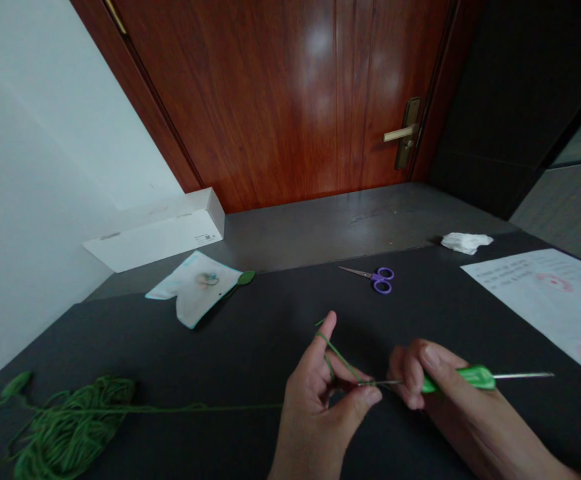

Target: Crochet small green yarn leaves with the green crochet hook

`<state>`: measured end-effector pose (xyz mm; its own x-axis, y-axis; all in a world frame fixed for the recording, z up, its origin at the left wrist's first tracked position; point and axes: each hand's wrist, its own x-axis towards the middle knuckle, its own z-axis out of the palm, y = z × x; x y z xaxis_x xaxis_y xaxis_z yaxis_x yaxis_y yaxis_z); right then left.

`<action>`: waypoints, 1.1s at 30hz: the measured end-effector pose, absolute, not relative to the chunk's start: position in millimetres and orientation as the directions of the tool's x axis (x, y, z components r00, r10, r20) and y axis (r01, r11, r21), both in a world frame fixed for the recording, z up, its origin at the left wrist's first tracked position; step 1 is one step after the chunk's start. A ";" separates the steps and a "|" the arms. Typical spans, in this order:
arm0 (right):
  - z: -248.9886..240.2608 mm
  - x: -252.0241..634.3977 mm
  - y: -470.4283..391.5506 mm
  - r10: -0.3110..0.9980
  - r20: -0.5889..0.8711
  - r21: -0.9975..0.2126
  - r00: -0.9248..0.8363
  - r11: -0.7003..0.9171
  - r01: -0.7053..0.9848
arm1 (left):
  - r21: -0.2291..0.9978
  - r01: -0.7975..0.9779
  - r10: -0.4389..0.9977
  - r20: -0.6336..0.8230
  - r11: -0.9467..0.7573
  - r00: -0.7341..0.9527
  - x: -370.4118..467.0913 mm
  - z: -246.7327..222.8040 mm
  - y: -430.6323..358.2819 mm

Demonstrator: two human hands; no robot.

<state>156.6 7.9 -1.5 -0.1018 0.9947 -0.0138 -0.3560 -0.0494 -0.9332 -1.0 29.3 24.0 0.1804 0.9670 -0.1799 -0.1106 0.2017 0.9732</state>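
My right hand (433, 370) is closed around a crochet hook (479, 377) with a green handle and a thin metal shaft at each end. The hook's left tip meets green yarn (339, 355) at the fingertips of my left hand (313, 400). One strand passes over the raised index finger of that hand, while its thumb and another finger pinch the yarn by the hook. Small stitches there are mostly hidden. From my left hand the strand runs left to a loose green skein (78, 427) on the dark table.
Purple-handled scissors (381, 280) lie beyond my hands. A white pouch (203, 283) with a green leaf-shaped piece (246, 277) is left of them, before a long white box (170, 230). Crumpled tissue (465, 242) and a printed sheet (535, 293) lie right. A green bud-shaped piece (16, 385) adjoins the skein.
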 end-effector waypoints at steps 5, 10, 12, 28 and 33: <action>-7.8 163.7 1.0 0.960 0.241 -0.969 -0.141 0.231 -0.088 | 0.962 -0.179 0.973 -0.186 0.209 0.135 1.5 16.6 27.2; -6.5 167.5 -1.3 0.916 0.342 -0.938 -0.210 0.344 -0.027 | 0.948 -0.219 0.963 -0.194 0.232 0.185 0.6 10.6 25.6; -6.5 166.7 -0.4 0.935 0.304 -0.953 -0.182 0.297 -0.069 | 0.944 -0.233 0.962 -0.189 0.233 0.195 0.2 10.2 25.1; -8.2 160.0 6.9 0.981 0.157 -0.935 -0.111 0.111 -0.338 | 0.909 -0.345 0.967 -0.178 0.232 0.181 -1.5 8.9 22.1; -4.7 155.4 9.0 0.990 0.078 -0.875 -0.117 0.012 -0.483 | 0.924 -0.314 0.972 -0.176 0.217 0.155 0.9 11.9 21.3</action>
